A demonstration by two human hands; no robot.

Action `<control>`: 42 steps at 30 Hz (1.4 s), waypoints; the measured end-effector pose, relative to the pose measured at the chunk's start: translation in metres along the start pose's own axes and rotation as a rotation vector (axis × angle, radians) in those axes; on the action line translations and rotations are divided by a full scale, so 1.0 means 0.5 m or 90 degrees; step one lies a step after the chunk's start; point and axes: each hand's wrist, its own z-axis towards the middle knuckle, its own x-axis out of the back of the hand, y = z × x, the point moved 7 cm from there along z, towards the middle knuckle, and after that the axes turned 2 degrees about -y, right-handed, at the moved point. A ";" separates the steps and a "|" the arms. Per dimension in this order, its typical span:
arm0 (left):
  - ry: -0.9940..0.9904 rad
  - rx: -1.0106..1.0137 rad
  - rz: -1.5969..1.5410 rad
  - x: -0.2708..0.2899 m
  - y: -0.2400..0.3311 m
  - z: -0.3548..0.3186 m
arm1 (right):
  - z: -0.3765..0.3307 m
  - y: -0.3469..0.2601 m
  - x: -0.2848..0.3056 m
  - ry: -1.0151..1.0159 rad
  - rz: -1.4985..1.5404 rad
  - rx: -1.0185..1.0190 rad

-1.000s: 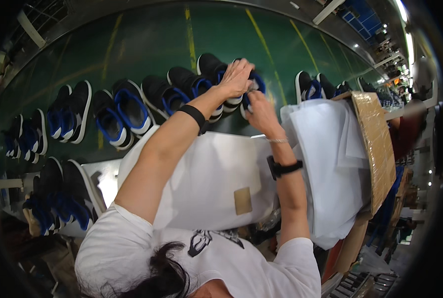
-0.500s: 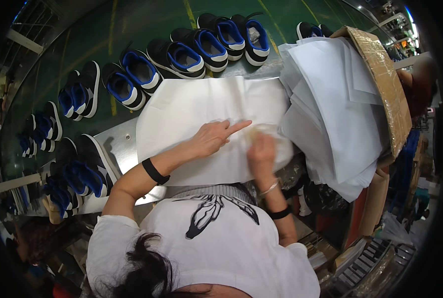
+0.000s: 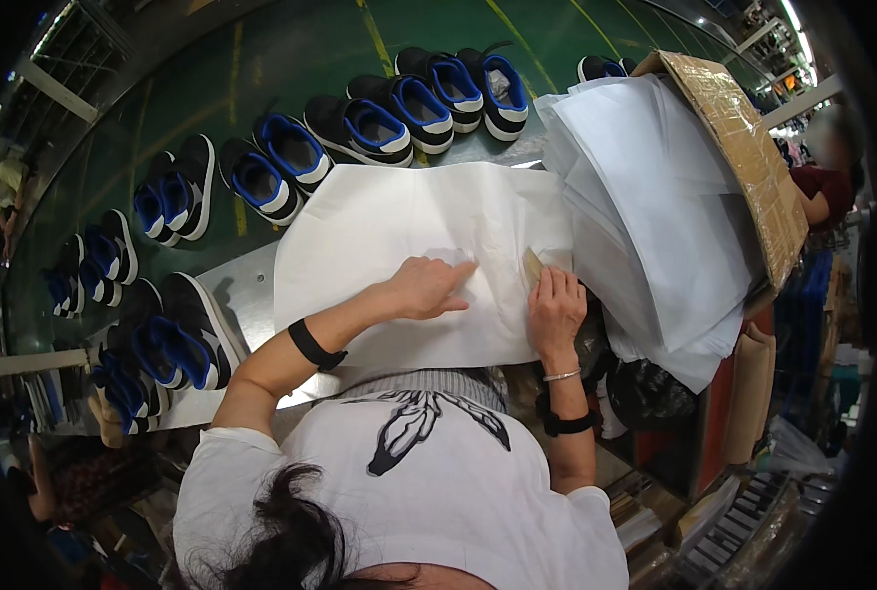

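Sheets of white paper (image 3: 360,236) lie spread on the metal worktop in front of me, with creases and a raised fold right of the middle. My left hand (image 3: 426,287) rests on the paper, its index finger stretched out and thumb apart, holding nothing. To its right, my right hand (image 3: 556,307) pinches a small flat yellowish-tan piece (image 3: 533,264) against the paper near the right edge. What that piece is made of I cannot make out.
Black sneakers (image 3: 379,128) with blue linings stand along the green belt (image 3: 310,59) beyond the paper. More sneakers (image 3: 187,334) sit at the left. A tall stack of white sheets (image 3: 655,216) leans against a taped cardboard box (image 3: 738,147) at the right. Another person (image 3: 832,187) is at far right.
My right hand has moved right and slowed from a blur, the tan piece now showing clearly in its fingers. My left hand has shifted slightly down and left.
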 end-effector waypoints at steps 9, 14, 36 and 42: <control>0.189 -0.011 -0.116 0.012 -0.003 0.106 | -0.024 -0.085 -0.035 0.048 0.011 0.082; 0.183 0.034 -0.024 0.022 -0.036 0.059 | -0.027 -0.013 -0.004 0.047 0.041 0.046; 0.335 0.153 -0.250 0.001 -0.150 -0.017 | -0.045 -0.081 -0.008 0.046 0.035 0.053; 0.193 0.196 -0.244 0.049 -0.073 -0.045 | -0.022 -0.101 0.000 0.014 0.048 0.038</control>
